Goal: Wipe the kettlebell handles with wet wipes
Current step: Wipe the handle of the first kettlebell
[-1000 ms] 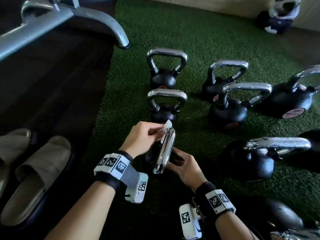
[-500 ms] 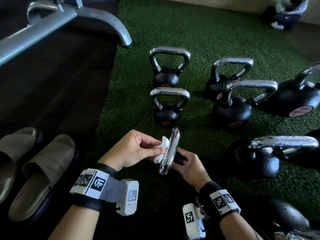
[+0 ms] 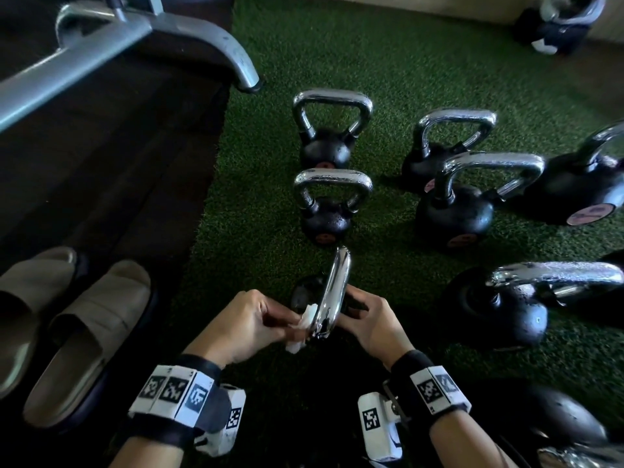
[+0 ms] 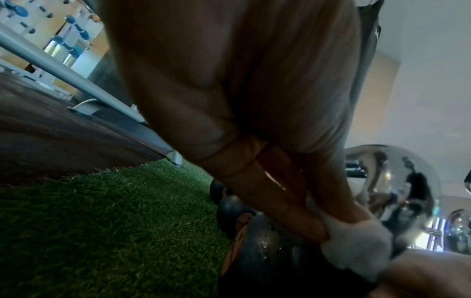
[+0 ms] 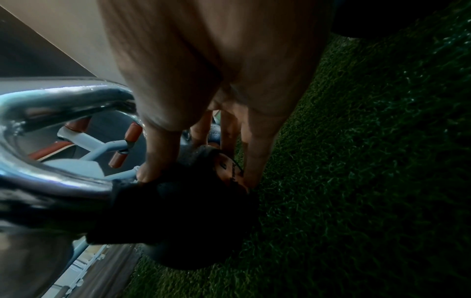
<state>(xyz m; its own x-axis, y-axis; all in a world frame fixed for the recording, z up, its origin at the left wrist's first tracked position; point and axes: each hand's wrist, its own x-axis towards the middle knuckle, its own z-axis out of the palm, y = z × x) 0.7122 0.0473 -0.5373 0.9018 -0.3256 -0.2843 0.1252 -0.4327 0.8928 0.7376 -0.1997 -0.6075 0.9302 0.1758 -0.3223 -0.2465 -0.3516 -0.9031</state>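
Note:
A small black kettlebell [image 3: 304, 293] with a chrome handle [image 3: 332, 292] stands on the green turf [image 3: 256, 211] between my hands, its handle seen edge-on. My left hand [image 3: 270, 319] pinches a crumpled white wet wipe [image 3: 305, 320] against the near left side of the handle; the wipe [image 4: 356, 248] shows at my fingertips beside the chrome handle [image 4: 390, 181]. My right hand [image 3: 364, 315] grips the kettlebell's black body [image 5: 183, 211] from the right, thumb by the handle's base [image 5: 63, 181] and fingers down the far side.
Several more chrome-handled kettlebells stand on the turf ahead [image 3: 326, 204] and to the right [image 3: 456, 211]; one lies close at right [image 3: 499, 309]. A grey machine leg [image 3: 216, 45] ends at the turf's far left corner. Two beige slippers [image 3: 87, 332] lie on the dark floor at left.
My left hand has slid the wipe down the handle from its far upper end toward its near lower end. The right hand has kept its grip on the kettlebell body.

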